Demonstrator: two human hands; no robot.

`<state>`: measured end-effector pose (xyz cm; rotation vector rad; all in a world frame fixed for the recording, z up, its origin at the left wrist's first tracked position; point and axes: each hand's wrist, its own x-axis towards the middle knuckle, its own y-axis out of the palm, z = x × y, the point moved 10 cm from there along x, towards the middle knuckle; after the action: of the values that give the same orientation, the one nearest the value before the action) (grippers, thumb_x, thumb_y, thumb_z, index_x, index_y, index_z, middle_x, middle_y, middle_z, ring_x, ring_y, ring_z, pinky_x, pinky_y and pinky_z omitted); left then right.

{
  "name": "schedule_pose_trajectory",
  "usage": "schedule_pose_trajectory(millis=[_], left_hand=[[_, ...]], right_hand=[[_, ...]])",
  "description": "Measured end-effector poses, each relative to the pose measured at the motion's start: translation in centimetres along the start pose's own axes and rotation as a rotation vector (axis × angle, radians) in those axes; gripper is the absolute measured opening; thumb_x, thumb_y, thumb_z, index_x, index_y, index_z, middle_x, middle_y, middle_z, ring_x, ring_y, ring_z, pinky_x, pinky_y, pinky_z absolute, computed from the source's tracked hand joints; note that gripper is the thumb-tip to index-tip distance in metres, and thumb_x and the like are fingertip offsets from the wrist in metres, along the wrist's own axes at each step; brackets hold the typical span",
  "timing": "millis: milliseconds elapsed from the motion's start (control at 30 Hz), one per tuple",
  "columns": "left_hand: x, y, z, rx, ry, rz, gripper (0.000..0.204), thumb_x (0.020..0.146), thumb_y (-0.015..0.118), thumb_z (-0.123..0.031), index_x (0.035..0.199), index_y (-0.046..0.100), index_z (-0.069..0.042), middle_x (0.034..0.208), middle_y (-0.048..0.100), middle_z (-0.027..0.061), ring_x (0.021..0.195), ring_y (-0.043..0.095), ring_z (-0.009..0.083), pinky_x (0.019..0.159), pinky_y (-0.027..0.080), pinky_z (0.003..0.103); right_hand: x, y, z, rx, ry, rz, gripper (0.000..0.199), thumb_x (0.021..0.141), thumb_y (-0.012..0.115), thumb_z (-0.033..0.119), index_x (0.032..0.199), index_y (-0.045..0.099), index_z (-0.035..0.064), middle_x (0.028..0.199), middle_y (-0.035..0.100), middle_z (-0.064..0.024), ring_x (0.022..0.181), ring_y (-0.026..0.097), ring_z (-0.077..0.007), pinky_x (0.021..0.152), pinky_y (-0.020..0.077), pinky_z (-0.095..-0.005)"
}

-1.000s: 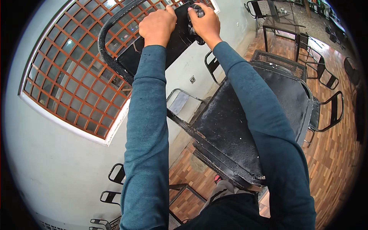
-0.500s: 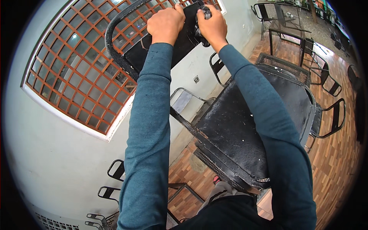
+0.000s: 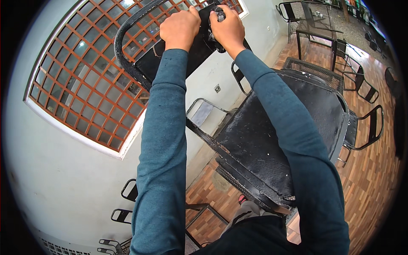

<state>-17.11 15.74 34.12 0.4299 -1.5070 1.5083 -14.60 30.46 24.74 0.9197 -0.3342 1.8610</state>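
Note:
A black metal chair stands in front of me with scuffed, chipped paint. Its backrest rises at the top of the view, and its broad seat lies below, dotted with a few white specks. My left hand is closed at the backrest, its fingertips hidden behind the knuckles. Beside it, my right hand grips a crumpled dark cloth and presses it against the backrest panel. Both arms reach forward in teal sleeves, and the right one crosses over the seat.
On the left, a pale wall holds a window with a reddish-brown grid. More black chairs and a dark table frame stand to the right on wood-patterned flooring. Several chairs show at the lower left.
My right hand has shifted slightly left along the backrest with the cloth, closer to my left hand. The left hand stays nearly in place at the backrest.

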Motion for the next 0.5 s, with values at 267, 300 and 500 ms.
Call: schedule_pose_trajectory(millis=[267,300,500], left_hand=[[0.0,0.7,0.3,-0.090,-0.057,0.112,0.069,0.105,0.031,-0.051,0.105,0.078,0.000,0.107,0.073,0.0295,0.104,0.070,0.0481,0.094,0.054,0.053],[0.0,0.7,0.4,-0.090,-0.058,0.107,0.069,0.105,0.031,-0.051,0.105,0.078,0.000,0.107,0.073,0.0295,0.104,0.070,0.0481,0.094,0.054,0.053],[0.0,0.4,0.4,-0.011,-0.025,0.047,0.064,0.107,0.032,-0.045,0.096,0.081,-0.004,0.095,0.077,0.0210,0.090,0.075,0.0419,0.080,0.059,0.051]], right_hand=[[0.8,0.3,0.3,0.069,-0.001,0.008,0.036,0.091,0.067,0.039,0.117,0.072,0.0149,0.109,0.071,-0.0152,0.104,0.068,-0.0409,0.090,0.0542,-0.0487],[0.3,0.0,0.4,0.034,0.011,-0.023,0.036,0.091,0.067,0.039,0.117,0.072,0.0151,0.108,0.071,-0.0145,0.104,0.068,-0.0404,0.090,0.0542,-0.0485],[-0.5,0.4,1.8,0.109,-0.092,0.055,0.034,0.090,0.068,0.038,0.116,0.073,0.0165,0.109,0.071,-0.0143,0.103,0.068,-0.0401,0.089,0.0544,-0.0475]])
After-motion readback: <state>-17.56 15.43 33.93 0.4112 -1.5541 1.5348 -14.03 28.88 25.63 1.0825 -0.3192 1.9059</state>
